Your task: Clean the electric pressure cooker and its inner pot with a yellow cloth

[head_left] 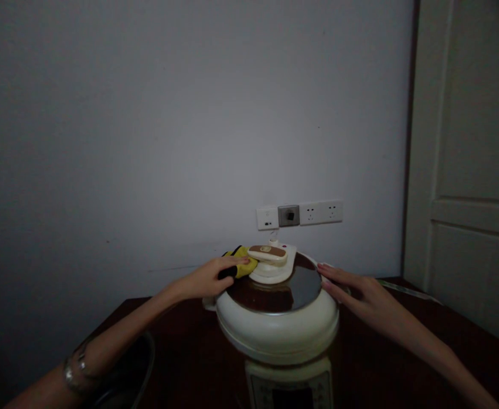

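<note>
Item: white cooker (277, 334), upright on dark table (185, 341), approx. centre of view, below wall sockets (321, 212). Lid (270, 300) is down; control panel (290, 383) faces the wearer.

L. hand (217, 274): grip closed on yellow cloth (246, 268) w/ dark edging, fingers over it, thumb lower; cloth lies against lid's L. side, beside handle (269, 253). Full extent of cloth under the fingers n/v.

R. hand (358, 289): grip slack, fingers extended, tips on lid's R. rim; no object seen held, though palm side is n/v. Appears to be steadying the cooker.

Progress (judged): cloth work on lid top appears under way, not complete. Done: lid in place, cloth applied at L. of handle. Which areas are finished, can't tell; light is poor. Left, prob.: rest of lid top, poss. the rim and body; no cloth on those parts at pres.
</note>
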`<state>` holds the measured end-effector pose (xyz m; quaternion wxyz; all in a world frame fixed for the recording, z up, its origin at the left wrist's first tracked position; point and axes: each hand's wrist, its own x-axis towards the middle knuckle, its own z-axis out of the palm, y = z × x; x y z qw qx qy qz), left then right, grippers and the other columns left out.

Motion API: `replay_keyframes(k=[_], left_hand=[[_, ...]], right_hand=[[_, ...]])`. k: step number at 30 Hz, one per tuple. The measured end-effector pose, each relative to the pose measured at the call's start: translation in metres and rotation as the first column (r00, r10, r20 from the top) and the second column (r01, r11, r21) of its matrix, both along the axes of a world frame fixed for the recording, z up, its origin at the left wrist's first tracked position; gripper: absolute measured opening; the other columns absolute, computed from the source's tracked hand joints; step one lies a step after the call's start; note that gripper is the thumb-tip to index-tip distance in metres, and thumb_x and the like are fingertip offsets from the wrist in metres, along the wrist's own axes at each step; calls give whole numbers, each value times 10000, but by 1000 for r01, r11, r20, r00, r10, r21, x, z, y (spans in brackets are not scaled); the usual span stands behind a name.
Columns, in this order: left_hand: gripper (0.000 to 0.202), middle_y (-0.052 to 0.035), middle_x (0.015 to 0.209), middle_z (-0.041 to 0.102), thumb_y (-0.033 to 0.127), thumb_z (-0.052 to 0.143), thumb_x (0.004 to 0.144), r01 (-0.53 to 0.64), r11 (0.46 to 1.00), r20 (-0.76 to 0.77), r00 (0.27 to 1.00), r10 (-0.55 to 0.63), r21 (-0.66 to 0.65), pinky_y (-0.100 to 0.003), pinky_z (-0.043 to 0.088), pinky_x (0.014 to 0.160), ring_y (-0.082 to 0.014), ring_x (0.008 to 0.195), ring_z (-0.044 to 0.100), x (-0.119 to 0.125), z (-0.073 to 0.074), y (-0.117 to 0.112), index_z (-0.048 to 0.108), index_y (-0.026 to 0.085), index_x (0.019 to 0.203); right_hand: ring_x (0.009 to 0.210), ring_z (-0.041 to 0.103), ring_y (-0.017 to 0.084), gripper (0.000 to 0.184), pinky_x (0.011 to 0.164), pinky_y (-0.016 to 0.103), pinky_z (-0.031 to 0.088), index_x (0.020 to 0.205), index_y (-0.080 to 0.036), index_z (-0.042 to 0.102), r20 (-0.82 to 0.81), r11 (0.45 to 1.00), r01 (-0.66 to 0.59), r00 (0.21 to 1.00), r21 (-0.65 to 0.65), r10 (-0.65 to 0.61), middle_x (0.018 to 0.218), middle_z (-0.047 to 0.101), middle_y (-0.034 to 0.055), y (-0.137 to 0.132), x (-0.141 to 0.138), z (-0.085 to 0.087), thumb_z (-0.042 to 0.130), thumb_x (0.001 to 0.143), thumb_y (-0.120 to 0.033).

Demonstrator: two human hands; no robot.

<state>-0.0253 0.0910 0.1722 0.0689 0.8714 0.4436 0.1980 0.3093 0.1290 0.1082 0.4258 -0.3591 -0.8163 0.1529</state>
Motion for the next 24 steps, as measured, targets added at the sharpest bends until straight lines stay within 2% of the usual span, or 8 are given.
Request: replay_keyframes(k=[4,8,11,16,19,21,24], left_hand=[[454,-108,1303,527,366,458,865,-83,996,23,996,84,-13,-360,333,1037,-200,1191,477,6,-6,17,468,173,1275],[423,-108,1237,574,422,384,899,-109,992,45,993,112,-64,-329,374,983,-200,1111,524,19,-3,21,516,163,1206],[385,-88,1259,568,367,385,903,-85,994,21,996,87,-68,-340,364,997,-202,1133,520,23,1,7,520,188,1217],[455,-60,1431,395,314,403,895,-88,996,-74,993,87,-11,-388,249,1099,-203,1305,366,23,1,-38,413,232,1343],[480,-67,1444,372,329,394,901,-88,996,-147,986,85,-12,-390,250,1105,-202,1319,347,27,1,-60,385,213,1367],[458,-78,1428,397,342,376,910,-94,996,-152,984,94,8,-384,267,1095,-206,1304,371,31,2,-65,419,202,1345],[395,-95,1283,557,385,342,918,-166,985,-118,978,170,43,-383,363,1011,-231,1159,522,30,4,-57,560,204,1194]], right_hand=[[1163,533,277,438,1039,486,360,1171,-208,623,18,1000,7,1000,12,-7,1233,584,73,-1,0,0,504,843,-473],[1144,550,278,407,1018,495,386,1164,-224,627,11,999,-5,1000,32,5,1224,591,65,-2,-1,0,510,846,-450],[1145,549,279,398,1014,503,390,1164,-227,626,19,999,-11,1000,45,10,1219,593,64,-2,-1,0,509,850,-442],[1149,546,275,430,1018,490,393,1177,-211,618,42,999,1,999,37,-2,1233,582,71,-2,-1,1,487,853,-462],[1160,536,276,451,1027,484,383,1187,-196,611,60,1000,8,998,28,-9,1240,577,78,-2,0,1,481,853,-470],[1169,529,271,463,1035,478,374,1199,-186,600,69,1000,10,998,27,-12,1248,570,80,-2,0,0,477,855,-470],[1168,531,263,447,1040,479,367,1203,-197,596,70,1000,10,997,28,-12,1256,563,70,-2,1,0,475,861,-459]])
